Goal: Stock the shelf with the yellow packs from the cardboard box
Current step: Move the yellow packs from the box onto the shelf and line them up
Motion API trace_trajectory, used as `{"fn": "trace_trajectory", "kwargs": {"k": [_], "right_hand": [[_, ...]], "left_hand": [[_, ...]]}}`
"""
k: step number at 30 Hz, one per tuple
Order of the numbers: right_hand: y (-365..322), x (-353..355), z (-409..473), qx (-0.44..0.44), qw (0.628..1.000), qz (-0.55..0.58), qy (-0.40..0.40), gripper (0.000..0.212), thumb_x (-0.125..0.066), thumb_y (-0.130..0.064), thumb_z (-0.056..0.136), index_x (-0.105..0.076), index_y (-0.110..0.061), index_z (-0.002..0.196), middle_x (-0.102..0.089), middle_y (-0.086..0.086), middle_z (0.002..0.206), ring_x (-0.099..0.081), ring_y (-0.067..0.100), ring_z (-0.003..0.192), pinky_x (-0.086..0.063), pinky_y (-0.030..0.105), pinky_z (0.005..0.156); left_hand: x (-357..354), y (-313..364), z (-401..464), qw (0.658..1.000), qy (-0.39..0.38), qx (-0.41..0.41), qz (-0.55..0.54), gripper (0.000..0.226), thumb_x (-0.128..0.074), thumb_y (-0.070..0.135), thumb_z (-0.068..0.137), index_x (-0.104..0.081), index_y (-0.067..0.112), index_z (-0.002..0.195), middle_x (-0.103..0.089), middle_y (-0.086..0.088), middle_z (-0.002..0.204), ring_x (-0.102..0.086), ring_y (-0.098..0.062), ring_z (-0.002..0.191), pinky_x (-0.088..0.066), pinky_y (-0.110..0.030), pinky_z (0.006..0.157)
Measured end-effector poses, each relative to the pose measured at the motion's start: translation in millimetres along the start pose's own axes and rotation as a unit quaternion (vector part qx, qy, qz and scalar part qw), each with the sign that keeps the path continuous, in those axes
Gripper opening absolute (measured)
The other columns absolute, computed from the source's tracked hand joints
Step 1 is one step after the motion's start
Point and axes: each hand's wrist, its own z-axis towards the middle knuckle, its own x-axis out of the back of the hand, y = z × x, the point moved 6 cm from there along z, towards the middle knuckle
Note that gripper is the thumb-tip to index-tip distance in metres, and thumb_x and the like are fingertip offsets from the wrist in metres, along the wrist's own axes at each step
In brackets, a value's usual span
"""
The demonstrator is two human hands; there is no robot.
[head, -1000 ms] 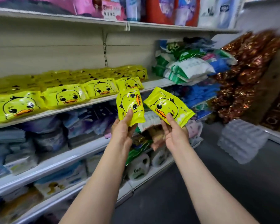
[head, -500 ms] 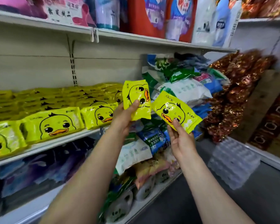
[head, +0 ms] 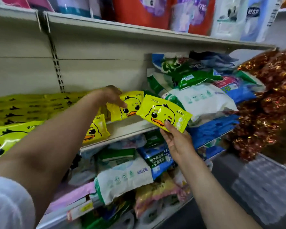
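Yellow packs (head: 163,113), glossy with a cartoon duck face and orange beak, fill the shelf (head: 130,128) at 9 o'clock. Right hand (head: 178,142) pinches one, printed "Ckak"; left hand (head: 111,95) grips another pack (head: 130,106) on the shelf at 12 o'clock.

Head view, close on the shelf (head: 132,128)

The single camera sat on the person's head, facing forward and slightly down, near enough that both forearms filled the lower frame (wide-angle, edges bent); no second view shared the scene
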Motion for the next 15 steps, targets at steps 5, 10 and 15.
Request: {"fn": "trace_trajectory", "kwargs": {"k": [5, 10, 15], "right_hand": [[-4.3, -8.6, 48.8, -0.037, 0.998, -0.033, -0.05, 0.035, -0.073, 0.0, 0.082, -0.064, -0.009, 0.114, -0.075, 0.01, 0.106, -0.074, 0.022, 0.092, -0.059, 0.025, 0.067], [6.4, -17.9, 82.7, -0.08, 0.993, -0.033, -0.08, 0.047, -0.076, -0.002, 0.081, -0.058, -0.003, 0.125, -0.072, 0.015, 0.113, -0.072, 0.026, 0.098, -0.06, 0.026, 0.067], [16.9, -34.6, 103.0, -0.11, 0.987, -0.036, -0.114, 0.05, -0.076, -0.003, 0.081, -0.057, -0.002, 0.128, -0.073, 0.015, 0.113, -0.073, 0.025, 0.093, -0.06, 0.025, 0.065]], "left_hand": [[4.6, -6.1, 21.5, 0.992, 0.002, 0.055, 0.117, 0.083, -0.083, 0.036, 0.075, -0.044, 0.018, 0.146, -0.046, -0.005, 0.147, -0.046, -0.027, 0.132, -0.042, -0.04, 0.107], [-0.8, -8.9, 30.7, 0.976, -0.012, 0.097, 0.194, 0.076, -0.078, 0.037, 0.081, -0.044, 0.015, 0.145, -0.047, -0.007, 0.145, -0.047, -0.028, 0.129, -0.048, -0.035, 0.094], [-4.4, -11.8, 32.6, 0.953, 0.02, 0.105, 0.283, 0.068, -0.073, 0.054, 0.079, -0.057, 0.011, 0.129, -0.056, -0.009, 0.13, -0.055, -0.03, 0.117, -0.046, -0.031, 0.083]]}}
